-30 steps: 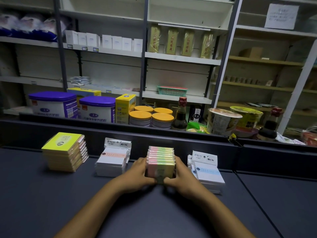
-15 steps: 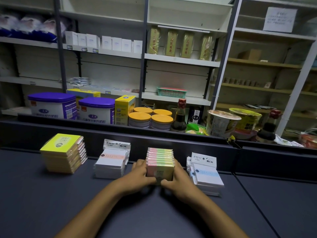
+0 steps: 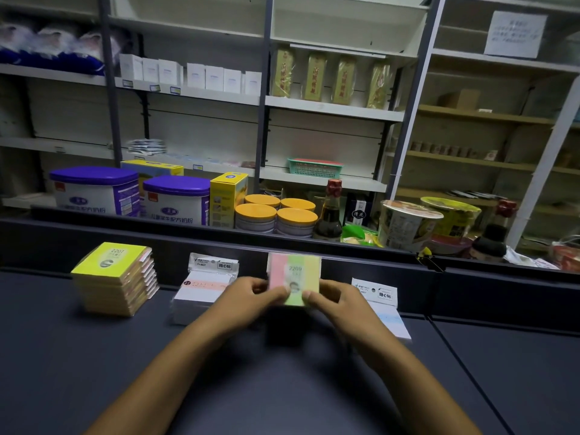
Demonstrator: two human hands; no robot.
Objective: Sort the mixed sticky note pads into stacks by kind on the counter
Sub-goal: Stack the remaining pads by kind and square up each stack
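While both hands grip a striped pastel pad [image 3: 294, 279], pink, green and yellow with "2200" printed on it, the sorting looks close to done. The left hand [image 3: 251, 298] pinches the pad's left lower corner and the right hand [image 3: 337, 301] its right lower corner, holding it upright and facing the camera, raised above the dark tabletop [image 3: 94, 372] between two stacks. Whether more pads of this kind sit behind or under it cannot be told; the hands and motion blur cover that spot.

Three sorted stacks rest along the tabletop's back wall: a yellow pad stack [image 3: 114, 281] marked "2207" at far left, a white packaged stack with an orange band [image 3: 204, 293] just left of the hands, and a white packaged stack with a blue band [image 3: 384, 306] partly hidden behind the right hand.

Judging by the layout, the next move calls for lowering the striped pad flat into the gap between the two white stacks, edges squared.

Shelves behind hold tins, bottles and boxes; their labels are too blurred to read.
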